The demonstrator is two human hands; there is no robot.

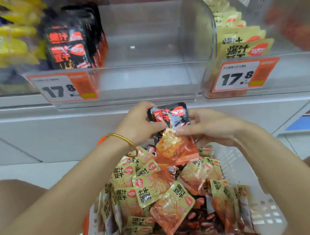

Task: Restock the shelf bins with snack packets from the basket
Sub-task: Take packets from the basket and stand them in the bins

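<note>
below both hands the white basket point(258, 215) brims with gold packets, while the left hand point(137, 123) and right hand point(207, 128) together pinch one black snack packet point(173, 134), likely squaring it before lifting into the half-empty clear bin point(144, 68) just above.

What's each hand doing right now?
Left hand: grips the top of the black packet.
Right hand: pinches the same black packet at its right edge.

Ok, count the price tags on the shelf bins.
2. One price tag is on the front of the left bin, below the black packets; the other is on the right bin, below the yellow packets.
</note>
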